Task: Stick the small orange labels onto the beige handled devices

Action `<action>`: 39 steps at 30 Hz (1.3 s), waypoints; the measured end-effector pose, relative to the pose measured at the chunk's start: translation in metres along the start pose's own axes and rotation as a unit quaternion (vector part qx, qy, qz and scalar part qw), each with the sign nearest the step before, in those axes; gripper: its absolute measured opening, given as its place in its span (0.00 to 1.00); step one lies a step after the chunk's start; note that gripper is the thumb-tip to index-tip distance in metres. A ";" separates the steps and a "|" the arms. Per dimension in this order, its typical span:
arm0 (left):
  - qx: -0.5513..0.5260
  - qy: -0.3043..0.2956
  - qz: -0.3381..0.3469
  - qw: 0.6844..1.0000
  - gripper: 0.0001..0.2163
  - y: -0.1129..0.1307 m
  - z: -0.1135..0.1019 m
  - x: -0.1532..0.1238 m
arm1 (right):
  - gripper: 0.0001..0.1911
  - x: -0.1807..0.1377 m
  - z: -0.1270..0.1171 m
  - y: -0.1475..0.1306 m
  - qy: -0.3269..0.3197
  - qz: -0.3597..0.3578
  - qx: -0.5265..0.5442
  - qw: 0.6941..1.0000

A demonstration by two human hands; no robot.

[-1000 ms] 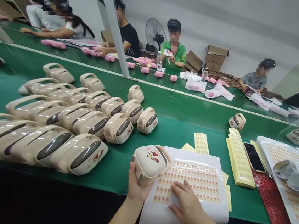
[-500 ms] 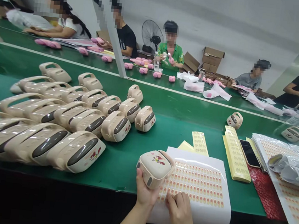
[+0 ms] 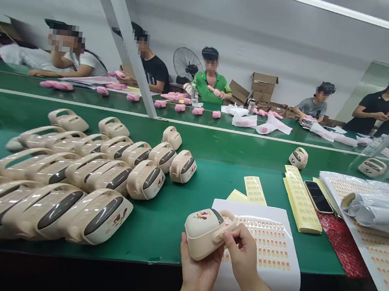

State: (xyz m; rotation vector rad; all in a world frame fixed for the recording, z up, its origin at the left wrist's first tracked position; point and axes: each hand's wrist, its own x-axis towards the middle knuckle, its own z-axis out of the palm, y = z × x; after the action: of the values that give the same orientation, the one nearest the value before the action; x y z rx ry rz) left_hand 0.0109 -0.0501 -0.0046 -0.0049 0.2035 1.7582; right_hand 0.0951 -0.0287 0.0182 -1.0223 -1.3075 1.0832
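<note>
My left hand [image 3: 198,268] holds a cream plastic device with a carry handle [image 3: 201,243] from below, tilted above the sticker sheet. Its pale face bears a red floral print, and a dark panel sits beside the handle. The thumb and fingers of my right hand [image 3: 241,250] are pinched together against the side of the device, by the base of the handle. Whatever lies between those fingertips is too small to make out. Under both hands is a white sheet of small oval stickers [image 3: 273,241], pink and gold, its front edge curling over the table edge.
Rows of similar devices [image 3: 103,219] fill the left of the green table [image 3: 157,239]. Yellow sticker strips [image 3: 301,200], a phone [image 3: 318,197], red bubble wrap [image 3: 339,239] and more sticker sheets [image 3: 378,248] lie right. Beyond a divider, several people handle pink items [image 3: 198,111].
My right hand has moved up from the sticker sheet to the side of the device. My left hand has turned the device, bringing its handle side toward my right hand. The camera view has tilted upward.
</note>
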 end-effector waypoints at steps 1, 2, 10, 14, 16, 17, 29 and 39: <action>-0.004 0.004 -0.003 1.000 0.16 -0.002 0.001 0.000 | 0.14 -0.002 0.000 0.001 0.004 -0.022 -0.018 1.000; -0.008 0.007 -0.007 1.000 0.15 -0.003 0.001 -0.001 | 0.14 -0.004 0.000 0.003 0.007 -0.045 -0.034 0.998; -0.020 0.018 -0.023 0.999 0.15 -0.007 -0.001 -0.002 | 0.11 -0.005 -0.004 0.003 0.036 -0.194 -0.174 0.965; -0.047 0.002 -0.077 0.996 0.16 -0.006 -0.004 -0.002 | 0.11 -0.006 -0.005 0.004 0.049 -0.230 -0.229 0.945; -0.045 -0.021 -0.081 0.995 0.16 -0.006 -0.005 -0.001 | 0.11 -0.007 -0.004 0.005 0.062 -0.230 -0.242 0.940; -0.038 -0.032 -0.075 0.996 0.16 -0.007 -0.006 0.000 | 0.12 -0.007 -0.003 0.006 0.069 -0.228 -0.247 0.939; 0.020 0.050 -0.041 0.998 0.15 -0.003 0.000 -0.002 | 0.11 0.001 -0.011 0.003 0.066 -0.280 -0.423 0.859; 0.017 0.022 -0.070 0.997 0.16 0.001 0.004 -0.002 | 0.22 0.013 -0.018 0.003 0.013 -0.001 -0.246 0.969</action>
State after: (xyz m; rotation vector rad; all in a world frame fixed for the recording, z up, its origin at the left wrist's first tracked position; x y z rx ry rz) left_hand 0.0108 -0.0518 -0.0001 -0.0335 0.2595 1.6151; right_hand 0.1131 -0.0148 0.0180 -1.3916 -1.5966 0.7503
